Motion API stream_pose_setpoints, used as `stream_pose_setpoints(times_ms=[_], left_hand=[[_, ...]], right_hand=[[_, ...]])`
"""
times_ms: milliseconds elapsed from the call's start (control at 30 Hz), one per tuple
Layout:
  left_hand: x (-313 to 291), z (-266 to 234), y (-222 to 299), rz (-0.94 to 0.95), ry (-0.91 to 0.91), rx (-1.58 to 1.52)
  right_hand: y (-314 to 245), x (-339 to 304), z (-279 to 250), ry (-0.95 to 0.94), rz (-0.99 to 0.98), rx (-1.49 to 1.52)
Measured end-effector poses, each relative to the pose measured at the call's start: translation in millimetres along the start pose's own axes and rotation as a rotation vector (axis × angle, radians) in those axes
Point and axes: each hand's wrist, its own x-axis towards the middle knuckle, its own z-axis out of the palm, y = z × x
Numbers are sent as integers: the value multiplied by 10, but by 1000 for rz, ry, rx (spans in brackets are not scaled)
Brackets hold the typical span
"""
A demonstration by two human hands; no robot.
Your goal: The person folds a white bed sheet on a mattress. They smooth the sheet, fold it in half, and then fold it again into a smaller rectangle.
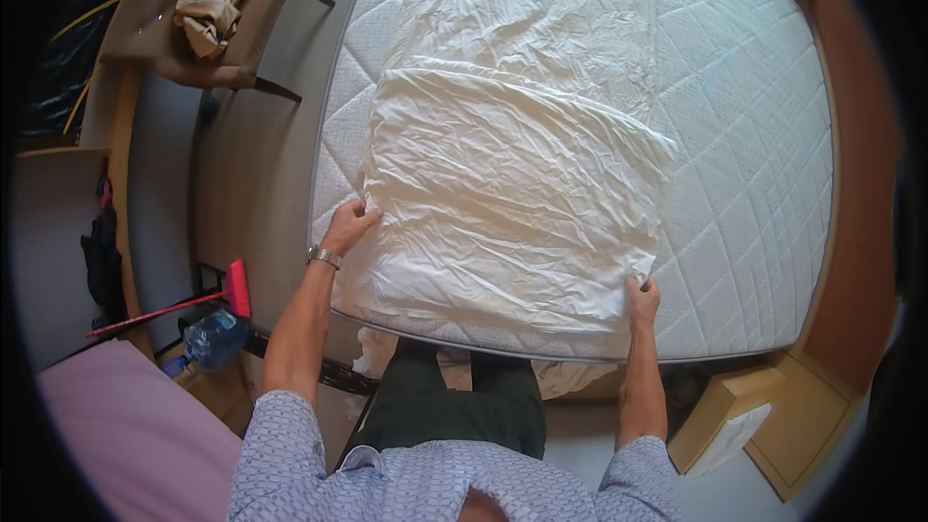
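A wrinkled white sheet [512,193] lies on a white quilted mattress [744,135], its near part folded back over itself in layers. My left hand [350,227], with a metal watch on the wrist, pinches the sheet's left edge near the mattress's left side. On the other side, my right hand [642,300] grips the near right corner of the folded sheet. Both hands are closed on the cloth, which lies fairly flat between them. The far end of the sheet runs out of the top of the view.
A brown chair [159,24] with crumpled clothes [215,19] stands at the far left. Nearer are a red broom [236,288], a large blue water bottle [215,339] and a pink surface [135,425]. Cardboard boxes [725,406] sit low at the right, beside the mattress.
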Motion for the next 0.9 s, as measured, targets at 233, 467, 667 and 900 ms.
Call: stream_pose_setpoints(times_ms=[233, 467, 667, 900], left_hand=[[-157, 280, 114, -23, -93, -317], [-739, 311, 277, -75, 32, -197], [-1238, 343, 406, -79, 26, -326], [-1996, 305, -114, -243, -27, -158]], right_hand=[[-105, -74, -20, -204, 131, 313], [-71, -214, -190, -349, 215, 505], [59, -484, -343, -492, 348, 598], [445, -1366, -550, -525, 567, 551]])
